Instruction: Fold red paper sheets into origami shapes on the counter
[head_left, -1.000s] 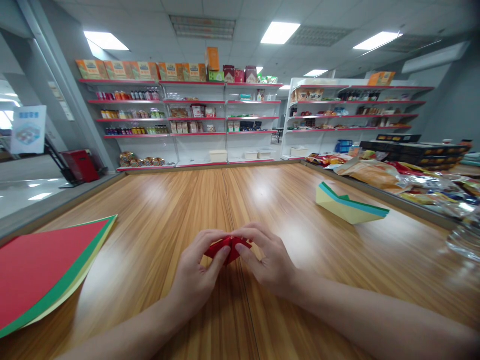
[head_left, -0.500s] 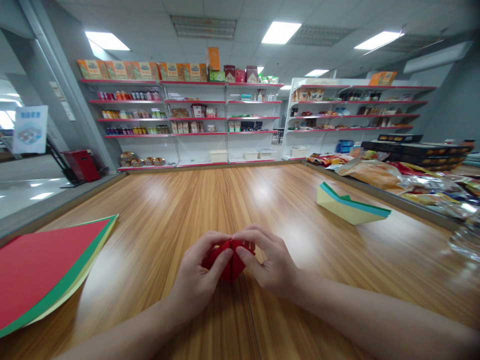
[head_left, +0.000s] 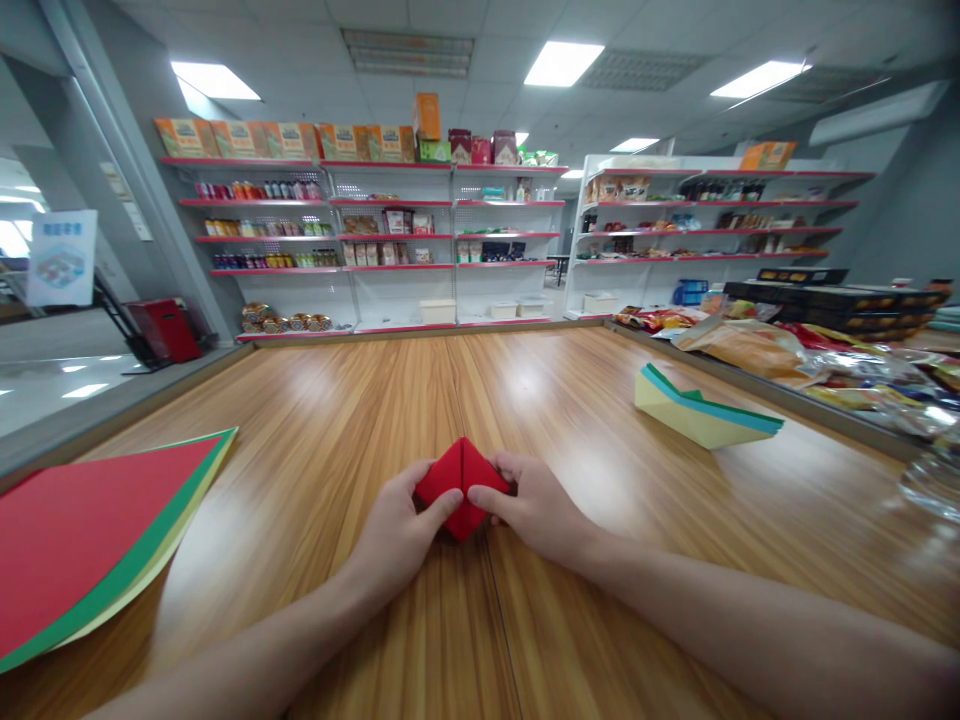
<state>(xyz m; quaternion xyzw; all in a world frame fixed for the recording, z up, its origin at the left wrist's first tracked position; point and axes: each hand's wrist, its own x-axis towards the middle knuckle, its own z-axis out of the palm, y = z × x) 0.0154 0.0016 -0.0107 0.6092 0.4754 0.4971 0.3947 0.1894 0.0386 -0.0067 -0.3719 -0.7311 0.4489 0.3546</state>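
Observation:
A folded red paper [head_left: 463,470], diamond-shaped with a seam down its middle, is held between my two hands just above or on the wooden table [head_left: 360,400]. My left hand [head_left: 401,515] grips its left side, thumb pressed on the front face near the seam. On the right side my right hand [head_left: 536,505] grips it in the same way, its thumb close to the other. Most fingers are hidden behind the paper.
Coloured paper sheets [head_left: 82,540], red on top with green and yellow below, lie at the left. Folded paper boats [head_left: 697,410] in yellow, blue and green sit at the right. Snack packets [head_left: 750,350] line the right edge; stocked shelves [head_left: 390,235] stand beyond the table.
My fingers have come down from the top of the red paper to its sides. Its upper point and whole front now show; before, my fingers covered the top.

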